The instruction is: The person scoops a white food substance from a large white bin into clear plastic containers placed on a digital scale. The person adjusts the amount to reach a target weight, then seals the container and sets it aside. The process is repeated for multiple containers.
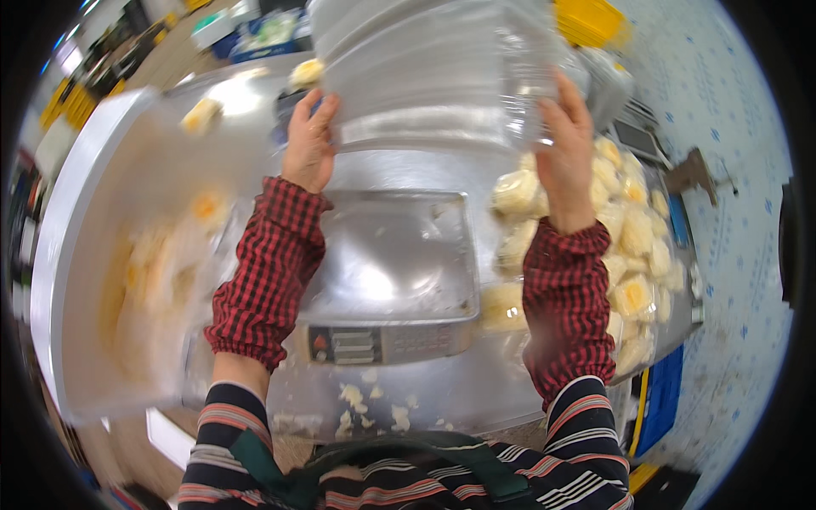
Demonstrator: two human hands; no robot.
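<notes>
A large sheet or bag of clear plastic is stretched between my hands above the far part of a metal table. My left hand grips its left edge, thumb and fingers pinched on it. Its crinkled right edge is held by my right hand. Below and nearer me stands a digital scale with a bare metal tray and a button panel. Pale yellow food pieces wrapped in clear film are heaped right of the scale, partly behind my right forearm.
A white foam box holding blurred yellow and orange pieces stands at the left. Loose pieces lie on the far table, crumbs near its front edge. A yellow crate is at the back right, a blue crate at the lower right.
</notes>
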